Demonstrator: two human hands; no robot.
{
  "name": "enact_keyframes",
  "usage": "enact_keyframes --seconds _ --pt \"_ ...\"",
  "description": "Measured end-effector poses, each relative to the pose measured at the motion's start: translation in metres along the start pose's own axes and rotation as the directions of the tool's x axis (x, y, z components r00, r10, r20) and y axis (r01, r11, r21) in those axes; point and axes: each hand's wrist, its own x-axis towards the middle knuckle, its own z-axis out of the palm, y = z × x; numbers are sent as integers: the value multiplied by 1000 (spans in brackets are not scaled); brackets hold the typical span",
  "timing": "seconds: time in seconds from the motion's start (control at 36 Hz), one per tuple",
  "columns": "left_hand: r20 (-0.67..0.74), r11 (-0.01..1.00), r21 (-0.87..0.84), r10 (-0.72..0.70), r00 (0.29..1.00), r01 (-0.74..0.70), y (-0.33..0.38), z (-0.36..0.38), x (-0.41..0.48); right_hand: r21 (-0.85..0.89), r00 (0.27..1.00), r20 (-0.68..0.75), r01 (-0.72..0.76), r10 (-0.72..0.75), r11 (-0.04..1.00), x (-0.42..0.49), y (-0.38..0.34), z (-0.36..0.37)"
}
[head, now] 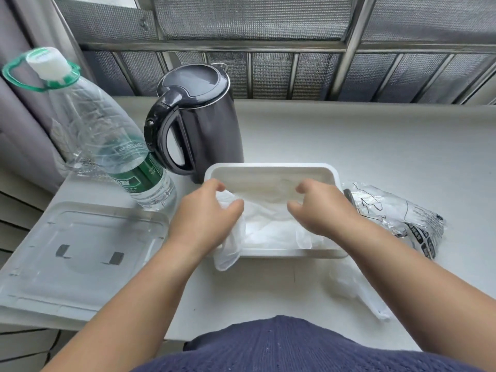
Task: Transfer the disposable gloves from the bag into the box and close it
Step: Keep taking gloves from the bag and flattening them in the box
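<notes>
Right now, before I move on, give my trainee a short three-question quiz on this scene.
1. True or false: the clear lid is already on the box.
2. Where does the bag lie? A: left of the box. B: right of the box. C: inside the box.
3. Fill in: besides the gloves in the box, a loose glove lies on the ___.
Key: 1 false; 2 B; 3 table.

A dark electric kettle (212, 124) stands beside a large clear water bottle (107, 138) on the pale counter (375, 146)
</notes>
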Motion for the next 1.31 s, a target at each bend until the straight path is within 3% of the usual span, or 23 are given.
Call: enact_keyframes --seconds 0.08,0.22,0.33,0.47,0.58,0.67,0.75,0.81,0.89,1.03,1.08,1.14,1.22,1.28,1.31 --pt "54 987 142 72 996 -79 6 0 -2 -13 999 -35 41 -41 999 21 -2 13" --pt "162 965 176 164 973 -192 0 2 -2 -35 982 144 -122 126 992 45 6 39" --pt "364 902 229 271 891 -367 -4 6 8 -45 994 38 -101 103 994 50 4 42" --pt "581 847 338 155 799 -410 1 30 33 6 998 -68 -3 4 1000 42 -1 31" --pt "587 672 566 79 806 -478 3 49 41 112 1000 18 -2 0 994 29 -1 12" --pt "560 630 595 120 820 -499 0 56 41 228 996 86 -36 17 973 22 2 -2" --pt "514 618 613 162 843 -492 -2 54 36 222 985 160 -101 66 970 16 7 -12" --pt "470 699 552 190 862 -455 -2 47 32 179 973 210 -138 99 974 15 9 -16" --pt "472 789 464 165 866 -404 3 26 28 -39 947 283 -145 150 989 18 4 -21" --pt "668 730 492 33 744 -474 13 11 23 -257 952 267 -76 147 963 16 -3 -8" --pt "709 763 454 3 705 -460 15 10 22 -281 970 231 -12 80 960 12 -3 0" --pt "706 844 362 30 708 -397 16 5 23 -224 989 145 38 -5 974 8 -2 4" --pt "538 933 204 147 830 -297 13 -7 25 -43 994 46 99 -97 994 10 2 6" --pt "410 972 15 207 888 -234 11 -15 26 230 989 43 125 -139 965 9 1 6" --pt "395 976 -115 214 893 -183 10 -18 27 411 983 63 132 -172 902 7 -1 4"
